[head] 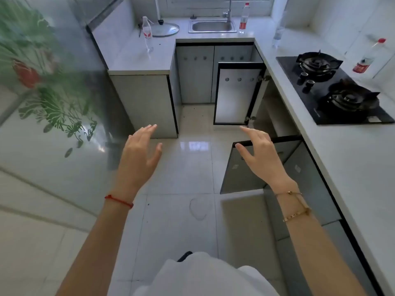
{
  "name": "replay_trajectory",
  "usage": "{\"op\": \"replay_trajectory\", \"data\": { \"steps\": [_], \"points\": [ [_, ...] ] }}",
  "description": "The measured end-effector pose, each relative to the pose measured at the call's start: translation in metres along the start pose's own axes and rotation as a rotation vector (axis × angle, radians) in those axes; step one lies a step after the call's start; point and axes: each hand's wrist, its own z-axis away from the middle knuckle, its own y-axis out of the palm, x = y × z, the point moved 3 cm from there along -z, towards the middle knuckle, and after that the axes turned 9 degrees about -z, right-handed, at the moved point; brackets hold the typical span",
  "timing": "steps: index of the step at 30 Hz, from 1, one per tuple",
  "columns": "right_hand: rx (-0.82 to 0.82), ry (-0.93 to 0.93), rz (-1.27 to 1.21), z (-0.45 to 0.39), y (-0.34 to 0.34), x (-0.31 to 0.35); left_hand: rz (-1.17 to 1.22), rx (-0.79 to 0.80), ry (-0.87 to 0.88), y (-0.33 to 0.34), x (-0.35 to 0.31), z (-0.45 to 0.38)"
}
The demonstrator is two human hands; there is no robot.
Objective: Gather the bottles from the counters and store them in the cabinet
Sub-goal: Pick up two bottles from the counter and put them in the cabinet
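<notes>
Both hands are raised over the tiled floor (181,167), empty, fingers spread and relaxed: the left hand (140,154) with a red string at the wrist, the right hand (259,155) with gold bracelets. Four bottles stand upright on the U-shaped counter (136,58). A clear bottle with a white cap (147,34) stands on the left arm, beside a glass pot lid (165,29). A red-capped bottle (244,18) stands just right of the steel sink (212,26). A clear, blurred bottle (277,36) stands in the far right corner. A red-labelled bottle (366,58) stands against the wall behind the black gas hob (333,90). Below the right counter, two cabinet doors stand open: the far door (236,95) and the near door (245,167).
</notes>
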Motion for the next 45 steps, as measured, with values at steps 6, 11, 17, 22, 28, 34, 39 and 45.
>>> {"op": "replay_trajectory", "data": {
  "steps": [6,11,17,22,28,34,39,45],
  "points": [
    [0.031,0.017,-0.013,-0.019,0.015,-0.017,-0.003,-0.018,-0.051,0.019,0.01,-0.009],
    [0.054,0.033,-0.016,-0.056,0.033,-0.036,-0.016,-0.012,-0.085,0.035,0.024,-0.039],
    [0.061,0.041,-0.011,-0.137,0.068,-0.065,-0.012,0.003,-0.097,0.07,0.062,-0.114],
    [0.065,0.031,-0.012,-0.245,0.092,-0.071,0.014,0.01,-0.112,0.088,0.1,-0.214],
    [-0.014,0.012,-0.03,-0.371,0.105,-0.074,0.011,0.028,-0.084,0.109,0.133,-0.335],
    [-0.018,0.067,-0.037,-0.456,0.114,-0.104,0.037,0.078,-0.075,0.141,0.148,-0.435],
    [-0.007,0.095,-0.057,-0.539,0.121,-0.141,0.044,0.09,-0.07,0.181,0.155,-0.52],
    [0.033,0.027,-0.067,-0.679,0.119,-0.187,0.05,0.039,-0.12,0.227,0.162,-0.64]
  ]
}}
